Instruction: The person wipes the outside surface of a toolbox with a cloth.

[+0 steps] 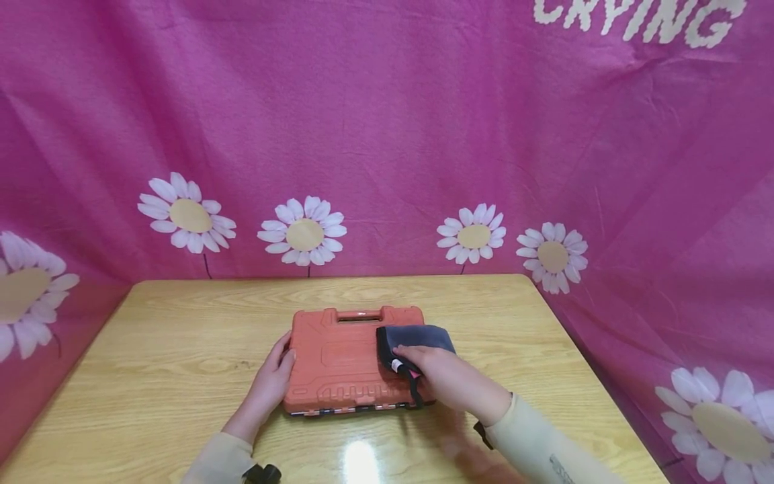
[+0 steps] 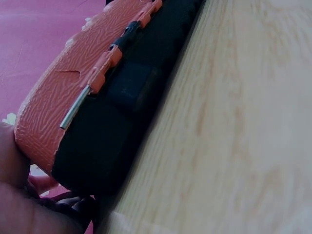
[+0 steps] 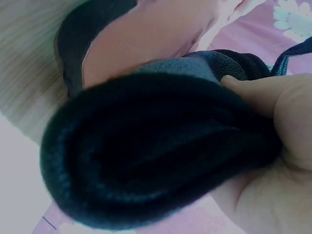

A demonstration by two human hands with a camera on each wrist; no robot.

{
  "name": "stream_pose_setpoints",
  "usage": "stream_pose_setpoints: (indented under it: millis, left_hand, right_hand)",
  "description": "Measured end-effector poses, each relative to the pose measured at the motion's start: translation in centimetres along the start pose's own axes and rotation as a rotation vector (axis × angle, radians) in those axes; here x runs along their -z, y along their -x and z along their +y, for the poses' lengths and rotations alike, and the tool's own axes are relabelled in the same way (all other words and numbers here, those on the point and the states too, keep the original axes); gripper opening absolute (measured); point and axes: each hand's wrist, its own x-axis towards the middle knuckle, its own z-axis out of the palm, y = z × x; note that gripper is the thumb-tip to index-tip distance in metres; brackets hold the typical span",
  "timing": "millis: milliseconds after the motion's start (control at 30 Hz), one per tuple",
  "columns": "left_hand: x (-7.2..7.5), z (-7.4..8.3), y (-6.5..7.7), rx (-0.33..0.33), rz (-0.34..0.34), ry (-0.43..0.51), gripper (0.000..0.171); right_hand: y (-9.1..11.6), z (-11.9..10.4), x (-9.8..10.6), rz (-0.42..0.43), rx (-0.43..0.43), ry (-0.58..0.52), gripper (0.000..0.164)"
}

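An orange plastic tool case (image 1: 338,363) with a black base lies closed on the table, its handle at the far side. My left hand (image 1: 271,382) grips the case's left side. In the left wrist view, the thumb (image 2: 12,158) is against the orange lid (image 2: 48,109) and the other fingers are by the black base (image 2: 97,151), partly hidden. My right hand (image 1: 456,380) holds a folded dark grey cloth (image 1: 417,336) over the right part of the lid. Black edging, a hanging black strap and a white tag show on the cloth. Up close, its folds (image 3: 146,146) hide most of the fingers.
The case stands on a light wood-grain table (image 1: 181,336). Behind and beside the table hangs a pink curtain (image 1: 387,134) with white daisies. A metal hinge pin (image 2: 74,108) sticks out along the case's near edge.
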Motion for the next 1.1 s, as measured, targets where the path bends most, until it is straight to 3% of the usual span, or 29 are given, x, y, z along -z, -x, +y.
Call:
stream_pose_setpoints:
  millis: [300,633,1100]
  left_hand:
    - [0.0,0.2,0.1,0.001,0.003,-0.010,0.057]
    - [0.0,0.1,0.0,-0.004,0.003,-0.004,0.056]
    - [-0.1,0.1,0.0,-0.001,0.017,-0.012,0.056]
  right_hand:
    - [-2.1,2.3,-0.3,0.045,-0.014,0.013,0.043]
    - [-4.1,4.2,0.0,0.057,-0.045,0.032,0.044]
    - [-5.0,6.7,0.1,0.095,-0.106,0.015,0.042]
